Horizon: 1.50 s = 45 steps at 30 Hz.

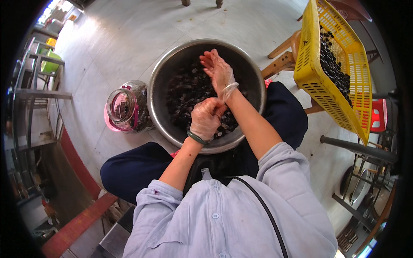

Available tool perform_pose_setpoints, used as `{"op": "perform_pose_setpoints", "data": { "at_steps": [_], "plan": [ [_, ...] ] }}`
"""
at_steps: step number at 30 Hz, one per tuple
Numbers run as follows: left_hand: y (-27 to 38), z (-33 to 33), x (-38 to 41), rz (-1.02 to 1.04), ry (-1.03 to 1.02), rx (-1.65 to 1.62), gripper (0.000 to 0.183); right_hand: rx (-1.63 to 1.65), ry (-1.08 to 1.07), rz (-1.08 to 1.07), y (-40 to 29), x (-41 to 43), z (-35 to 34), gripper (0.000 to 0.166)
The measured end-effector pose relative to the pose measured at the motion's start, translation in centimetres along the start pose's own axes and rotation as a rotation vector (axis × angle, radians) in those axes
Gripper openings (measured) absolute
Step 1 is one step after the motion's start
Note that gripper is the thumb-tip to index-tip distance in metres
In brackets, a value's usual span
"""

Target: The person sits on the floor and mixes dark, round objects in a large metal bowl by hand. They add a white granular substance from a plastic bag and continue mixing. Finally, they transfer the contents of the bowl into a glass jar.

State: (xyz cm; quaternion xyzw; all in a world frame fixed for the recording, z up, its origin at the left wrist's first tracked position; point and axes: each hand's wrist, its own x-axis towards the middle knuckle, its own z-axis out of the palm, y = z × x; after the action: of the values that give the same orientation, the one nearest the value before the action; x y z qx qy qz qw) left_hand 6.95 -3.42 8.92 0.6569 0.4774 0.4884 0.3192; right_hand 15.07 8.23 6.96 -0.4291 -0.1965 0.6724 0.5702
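Note:
A steel basin (155,103) stands between my knees. In it lie dark round fruits mixed with pale translucent lumps (184,103). My right hand (220,72), in a clear plastic glove, is raised over the basin with its fingers extended. The gloved fingers of my left hand (205,118) pinch the bunched cuff of the right glove (229,90) at the wrist. A dark green bangle (197,138) circles my left wrist. Reddish wet stains show on the right hand.
Left of the basin is a lidless glass jar (143,96) with dark contents and a pink handle, beside something pink (107,116). A yellow plastic basket (305,69) of dark round fruits (335,67) rests on a wooden stool (280,63) at right. Metal racks (42,93) line the left.

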Motion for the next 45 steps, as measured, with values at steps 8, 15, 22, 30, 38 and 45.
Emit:
{"op": "perform_pose_setpoints", "data": {
  "at_steps": [8,15,22,30,38,45],
  "plan": [
    [-15.8,-4.3,1.6,-0.596,0.492,0.023,0.028,-0.722,0.150,0.108,3.7,2.2,-4.5,0.055],
    [-18.3,-1.6,3.4,-0.628,0.269,-0.093,0.040,-0.643,-0.074,-0.009,9.0,3.8,-4.3,0.037],
    [-12.5,-0.8,3.3,-0.607,0.552,-0.697,0.018,-0.245,-0.103,-0.120,7.6,-0.8,-0.4,0.018],
    [-11.0,1.1,3.3,-0.398,0.708,-0.384,0.017,-0.276,0.084,-0.057,5.6,-4.9,1.9,0.022],
    [-7.0,0.8,2.2,-0.635,0.601,-0.867,0.014,-0.277,0.125,-0.208,6.5,-6.9,1.8,0.021],
    [-5.6,0.2,2.7,-0.564,0.646,-0.714,0.011,-0.302,0.070,-0.198,5.4,-7.4,2.7,0.021]
  ]
}}
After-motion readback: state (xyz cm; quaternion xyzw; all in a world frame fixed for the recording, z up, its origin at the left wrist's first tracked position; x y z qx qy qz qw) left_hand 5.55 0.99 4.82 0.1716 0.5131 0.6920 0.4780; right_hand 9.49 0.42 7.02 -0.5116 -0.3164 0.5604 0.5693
